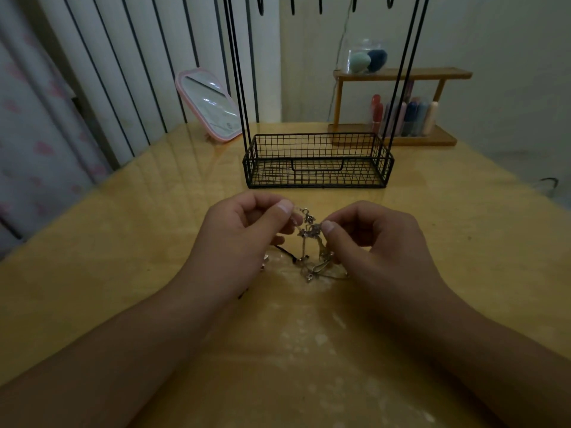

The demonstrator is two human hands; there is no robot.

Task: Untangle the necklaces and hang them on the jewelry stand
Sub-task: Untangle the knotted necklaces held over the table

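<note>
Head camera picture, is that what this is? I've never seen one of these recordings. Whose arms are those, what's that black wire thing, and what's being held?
Yes, there is no machine here. A person wears a camera on the head, so you look forward and down along their own two bare arms. The left hand and right hand meet over a yellowish table. Both pinch a knot of tangled necklaces: thin silvery chains with small charms, partly lifted, the rest trailing on the table. A dark cord seems to be among them too.

Behind the hands stands the jewelry stand: a black wire basket with tall thin rods rising out of the picture, hooks showing at the top. Nothing visibly hangs from those hooks yet.

Further back are a pink-framed mirror and a wooden shelf with small bottles and makeup sponges.
</note>
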